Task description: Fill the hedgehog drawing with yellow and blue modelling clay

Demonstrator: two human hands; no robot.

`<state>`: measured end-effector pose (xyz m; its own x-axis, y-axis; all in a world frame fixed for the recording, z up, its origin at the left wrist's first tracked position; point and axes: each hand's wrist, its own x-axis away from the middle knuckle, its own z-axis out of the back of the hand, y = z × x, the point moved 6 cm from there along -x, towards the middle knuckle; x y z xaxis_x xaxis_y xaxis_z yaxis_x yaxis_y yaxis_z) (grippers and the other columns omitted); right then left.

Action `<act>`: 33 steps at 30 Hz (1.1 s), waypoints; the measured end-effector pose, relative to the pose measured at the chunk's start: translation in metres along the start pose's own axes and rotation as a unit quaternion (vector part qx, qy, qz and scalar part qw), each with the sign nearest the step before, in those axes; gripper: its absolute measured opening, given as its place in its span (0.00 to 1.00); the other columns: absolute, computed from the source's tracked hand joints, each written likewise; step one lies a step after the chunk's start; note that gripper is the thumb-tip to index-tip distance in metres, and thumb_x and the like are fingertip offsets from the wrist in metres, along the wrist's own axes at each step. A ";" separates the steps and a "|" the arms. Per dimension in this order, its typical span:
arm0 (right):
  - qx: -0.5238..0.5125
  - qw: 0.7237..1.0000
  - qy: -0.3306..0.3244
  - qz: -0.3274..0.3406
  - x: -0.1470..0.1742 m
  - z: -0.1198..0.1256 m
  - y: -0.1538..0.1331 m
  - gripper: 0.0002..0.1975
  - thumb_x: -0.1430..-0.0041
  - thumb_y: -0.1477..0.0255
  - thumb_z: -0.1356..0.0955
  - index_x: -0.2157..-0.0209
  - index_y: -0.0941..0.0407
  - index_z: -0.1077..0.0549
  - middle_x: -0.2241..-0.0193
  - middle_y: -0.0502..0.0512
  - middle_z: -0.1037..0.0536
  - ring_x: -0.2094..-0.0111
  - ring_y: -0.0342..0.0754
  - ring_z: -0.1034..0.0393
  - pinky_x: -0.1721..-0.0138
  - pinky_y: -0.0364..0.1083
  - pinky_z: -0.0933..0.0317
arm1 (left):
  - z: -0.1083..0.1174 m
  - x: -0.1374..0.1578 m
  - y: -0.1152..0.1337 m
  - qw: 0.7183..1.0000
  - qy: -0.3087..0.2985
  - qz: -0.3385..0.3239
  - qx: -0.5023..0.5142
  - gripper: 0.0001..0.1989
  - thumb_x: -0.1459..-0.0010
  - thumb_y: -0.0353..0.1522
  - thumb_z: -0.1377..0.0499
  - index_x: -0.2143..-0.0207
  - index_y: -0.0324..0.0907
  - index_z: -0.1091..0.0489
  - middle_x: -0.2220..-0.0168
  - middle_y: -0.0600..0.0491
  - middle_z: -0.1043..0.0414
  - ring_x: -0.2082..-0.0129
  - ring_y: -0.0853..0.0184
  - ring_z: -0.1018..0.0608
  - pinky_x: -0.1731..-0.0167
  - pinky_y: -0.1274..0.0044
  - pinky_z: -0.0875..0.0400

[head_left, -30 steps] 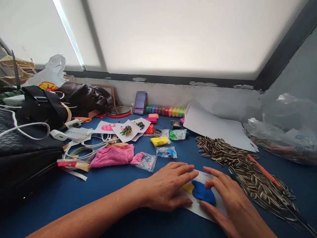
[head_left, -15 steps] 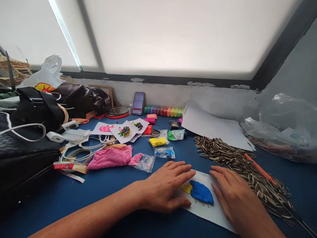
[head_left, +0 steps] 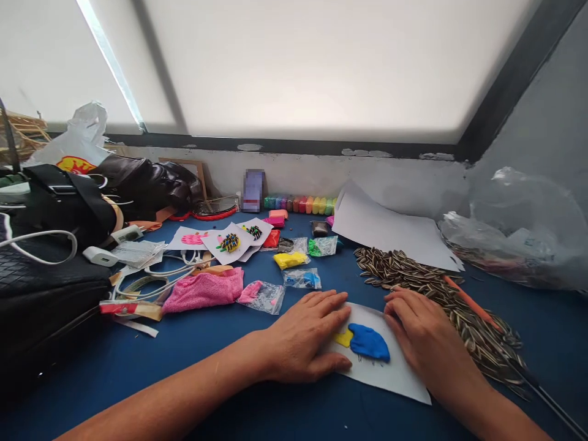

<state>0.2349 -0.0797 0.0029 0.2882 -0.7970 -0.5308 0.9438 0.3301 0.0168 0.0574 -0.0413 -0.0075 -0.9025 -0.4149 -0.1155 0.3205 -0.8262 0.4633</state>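
Observation:
A white sheet of paper lies between my two hands. On it is a flat, curved shape of blue clay, with a smaller patch of yellow clay against its left end. Short dark marks show just below the blue clay. My left hand rests flat on the left part of the sheet, fingers stretched out and covering part of the yellow. Along the right edge of the paper lies my right hand, its fingers slightly bent and holding nothing visible.
Striped sunflower seeds lie in a heap at the right, with an orange stick on them. Clay packets, including a yellow one, sit ahead. A pink cloth and black bag are left.
My right hand has shifted along the paper's right edge, and its fingers are closer together. The left hand stays on the sheet. The whole view has shifted slightly.

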 end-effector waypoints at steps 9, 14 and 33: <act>-0.121 0.991 -0.034 0.033 0.004 0.023 -0.031 0.06 0.36 0.70 0.35 0.67 0.51 0.28 0.59 0.57 0.23 0.56 0.52 0.26 0.59 0.49 0.30 | -0.005 -0.002 -0.001 1.000 0.005 -0.006 -0.022 0.36 0.38 0.48 0.44 0.36 0.34 0.43 0.33 0.38 0.48 0.32 0.48 0.46 0.35 0.58 0.50; -0.149 0.988 -0.034 0.019 0.003 0.022 -0.039 0.06 0.38 0.70 0.33 0.70 0.50 0.27 0.53 0.58 0.24 0.51 0.55 0.27 0.56 0.53 0.30 | -0.004 -0.001 -0.001 1.000 0.010 -0.004 -0.021 0.35 0.38 0.47 0.43 0.36 0.35 0.42 0.33 0.37 0.48 0.32 0.47 0.46 0.35 0.57 0.50; -0.129 0.990 -0.001 0.063 0.000 0.012 -0.054 0.06 0.38 0.76 0.35 0.69 0.52 0.30 0.52 0.59 0.24 0.48 0.54 0.29 0.53 0.53 0.30 | -0.005 -0.001 -0.001 1.000 0.013 -0.021 -0.008 0.32 0.38 0.46 0.42 0.36 0.43 0.43 0.34 0.47 0.43 0.33 0.47 0.45 0.36 0.57 0.49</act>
<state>0.1860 -0.1034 0.0121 0.4011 -0.7427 -0.5362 0.8281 0.5443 -0.1344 0.0594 -0.0417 -0.0126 -0.9073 -0.3900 -0.1574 0.2881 -0.8491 0.4428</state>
